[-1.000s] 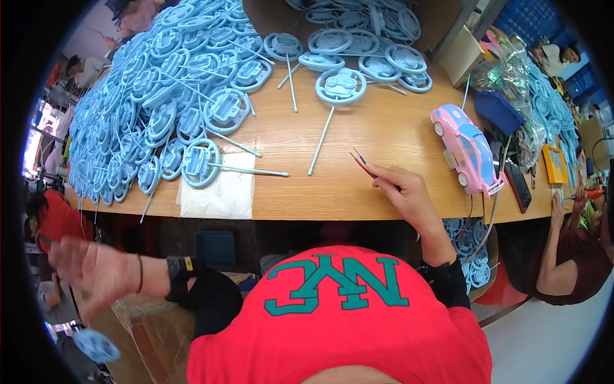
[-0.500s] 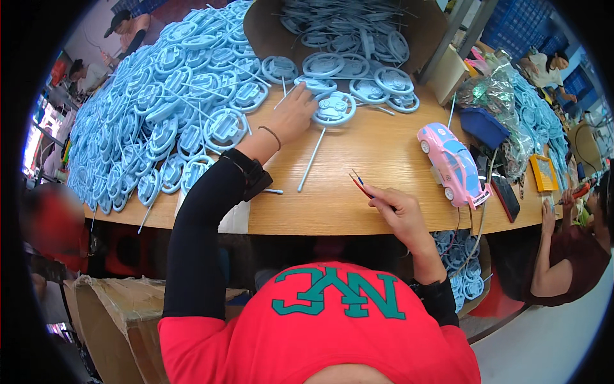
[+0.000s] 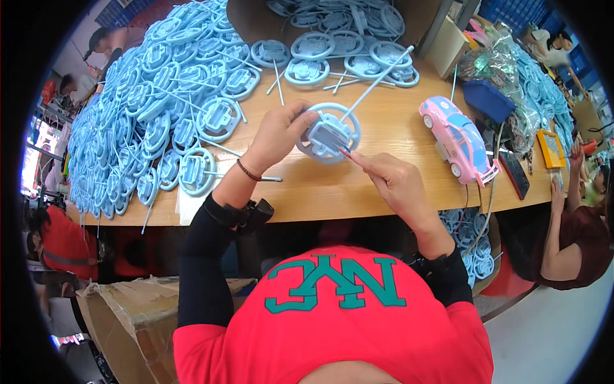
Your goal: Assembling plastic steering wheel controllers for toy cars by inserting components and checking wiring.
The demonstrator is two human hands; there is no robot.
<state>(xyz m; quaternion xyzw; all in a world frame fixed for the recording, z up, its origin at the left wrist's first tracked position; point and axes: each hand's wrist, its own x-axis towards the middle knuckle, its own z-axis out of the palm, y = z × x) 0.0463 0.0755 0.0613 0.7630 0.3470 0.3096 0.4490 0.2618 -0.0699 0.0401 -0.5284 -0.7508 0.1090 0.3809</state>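
Note:
A light-blue plastic toy steering wheel (image 3: 330, 133) with a long thin rod is tilted above the table, its boxy back housing facing up. My left hand (image 3: 276, 136) pinches its left rim between thumb and fingers. In my right hand (image 3: 398, 184) is a pair of thin red and blue wire leads (image 3: 346, 152), their tips at the lower right of the housing. Whether the tips touch contacts there is too small to tell. To the right, a pink toy car (image 3: 455, 137) with blue windows stands on the table.
A big heap of similar wheels (image 3: 160, 96) covers the left side. More wheels (image 3: 313, 46) spill from a cardboard box (image 3: 246, 22) at the back. A blue bin (image 3: 487, 100), a dark phone-like slab (image 3: 513, 174) and a yellow tray (image 3: 550, 148) lie right. A co-worker (image 3: 569, 246) sits at far right.
My left hand has lifted a wheel off the table, brought it nearer and turned its back upward. My right hand has moved up and left, bringing the lead tips to the wheel.

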